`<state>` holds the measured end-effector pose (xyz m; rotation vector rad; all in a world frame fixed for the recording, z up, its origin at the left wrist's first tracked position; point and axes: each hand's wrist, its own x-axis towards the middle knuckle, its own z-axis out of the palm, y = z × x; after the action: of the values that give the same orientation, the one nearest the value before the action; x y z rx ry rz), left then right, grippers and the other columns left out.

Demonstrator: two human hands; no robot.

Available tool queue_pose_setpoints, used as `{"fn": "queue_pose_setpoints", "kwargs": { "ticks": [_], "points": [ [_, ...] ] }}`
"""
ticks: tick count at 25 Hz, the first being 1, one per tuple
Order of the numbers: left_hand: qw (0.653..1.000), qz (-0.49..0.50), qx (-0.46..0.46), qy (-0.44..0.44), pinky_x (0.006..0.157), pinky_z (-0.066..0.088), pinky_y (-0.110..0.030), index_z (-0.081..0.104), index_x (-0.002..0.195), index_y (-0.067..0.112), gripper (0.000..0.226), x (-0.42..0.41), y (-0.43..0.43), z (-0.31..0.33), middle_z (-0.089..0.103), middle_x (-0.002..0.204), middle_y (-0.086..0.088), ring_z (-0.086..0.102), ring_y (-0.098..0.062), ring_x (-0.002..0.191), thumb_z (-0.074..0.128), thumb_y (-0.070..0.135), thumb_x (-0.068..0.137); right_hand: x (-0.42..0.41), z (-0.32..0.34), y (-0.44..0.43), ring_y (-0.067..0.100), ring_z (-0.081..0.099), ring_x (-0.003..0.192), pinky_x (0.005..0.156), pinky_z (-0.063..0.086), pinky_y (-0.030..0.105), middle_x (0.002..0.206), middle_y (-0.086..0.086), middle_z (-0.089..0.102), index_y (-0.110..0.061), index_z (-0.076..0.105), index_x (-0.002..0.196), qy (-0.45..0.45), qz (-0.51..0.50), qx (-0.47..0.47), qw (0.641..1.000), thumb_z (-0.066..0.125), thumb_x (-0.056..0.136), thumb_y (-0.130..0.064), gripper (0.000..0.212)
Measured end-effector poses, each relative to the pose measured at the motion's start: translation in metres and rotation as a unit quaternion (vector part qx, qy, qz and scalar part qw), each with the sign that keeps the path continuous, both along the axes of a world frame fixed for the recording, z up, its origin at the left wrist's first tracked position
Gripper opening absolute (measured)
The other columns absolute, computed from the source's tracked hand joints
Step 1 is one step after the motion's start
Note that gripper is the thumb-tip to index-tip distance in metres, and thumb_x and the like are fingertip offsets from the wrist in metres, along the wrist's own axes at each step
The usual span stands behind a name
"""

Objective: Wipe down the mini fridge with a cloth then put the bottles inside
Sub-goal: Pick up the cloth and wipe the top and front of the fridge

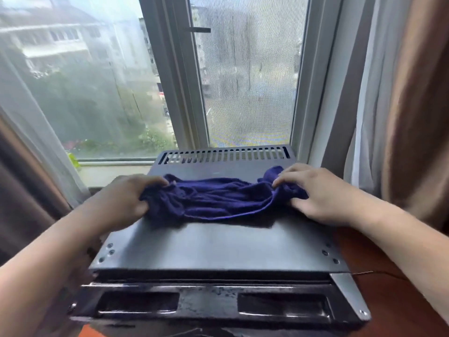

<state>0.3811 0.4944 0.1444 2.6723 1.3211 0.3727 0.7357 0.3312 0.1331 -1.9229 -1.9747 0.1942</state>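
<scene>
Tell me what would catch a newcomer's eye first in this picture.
The dark blue cloth stands out first, bunched across the middle of the black mini fridge top. The left hand grips its left end and the right hand grips its right end. Behind the fridge, a big window shows hazy buildings and trees, with brown curtains at both sides.

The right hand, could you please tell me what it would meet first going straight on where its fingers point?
The right hand points leftward into the bunched cloth it grips; past that, probably the left hand, though depth is unclear.
</scene>
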Motion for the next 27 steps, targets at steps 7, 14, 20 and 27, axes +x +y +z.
{"fn": "queue_pose_setpoints", "kwargs": {
  "ticks": [7, 14, 20, 27],
  "points": [
    [0.996, -0.066, -0.058, -0.009, 0.12, 0.006, -0.016, 0.02, 0.155, 0.048, 0.083, -0.02, -0.054, -0.035, 0.006, 0.159, 0.029, 0.007, 0.005, 0.149, 0.052, 0.069, 0.082, -0.064, -0.016, -0.022, -0.002, 0.032, 0.15, 0.12, 0.011, 0.008, 0.161, -0.022, 0.035, -0.052, 0.06, 0.136, 0.062, 0.042, -0.001, 0.997, 0.065, 0.098, -0.039, 0.041],
    [0.993, -0.106, -0.035, -0.034, 0.121, 0.022, -0.027, 0.042, 0.152, 0.026, 0.066, 0.01, 0.051, -0.025, 0.043, 0.153, -0.002, 0.039, -0.021, 0.143, 0.07, 0.033, 0.092, -0.127, -0.001, 0.098, 0.025, 0.05, 0.138, 0.106, 0.026, 0.012, 0.145, 0.008, 0.058, -0.017, 0.053, 0.146, 0.074, -0.023, 0.007, 0.997, 0.071, 0.09, -0.016, 0.059],
    [0.981, -0.166, -0.058, -0.084, 0.108, 0.035, -0.013, 0.055, 0.14, 0.043, 0.07, -0.054, 0.03, -0.02, 0.057, 0.134, 0.026, 0.052, 0.009, 0.126, 0.076, 0.02, 0.078, -0.152, 0.003, 0.064, 0.01, 0.057, 0.111, 0.094, 0.034, 0.012, 0.118, -0.006, 0.058, -0.035, 0.065, 0.126, 0.063, -0.025, -0.033, 0.997, 0.075, 0.086, -0.03, 0.042],
    [0.954, -0.258, -0.054, -0.145, 0.118, 0.024, -0.014, 0.025, 0.158, 0.041, 0.099, -0.03, 0.023, -0.021, 0.038, 0.155, 0.019, 0.033, 0.01, 0.142, 0.083, 0.036, 0.078, -0.167, -0.003, 0.084, 0.011, 0.06, 0.123, 0.095, 0.028, -0.002, 0.129, -0.004, 0.069, -0.022, 0.069, 0.126, 0.105, -0.097, 0.036, 0.989, 0.067, 0.08, -0.003, 0.049]
  ]
}}
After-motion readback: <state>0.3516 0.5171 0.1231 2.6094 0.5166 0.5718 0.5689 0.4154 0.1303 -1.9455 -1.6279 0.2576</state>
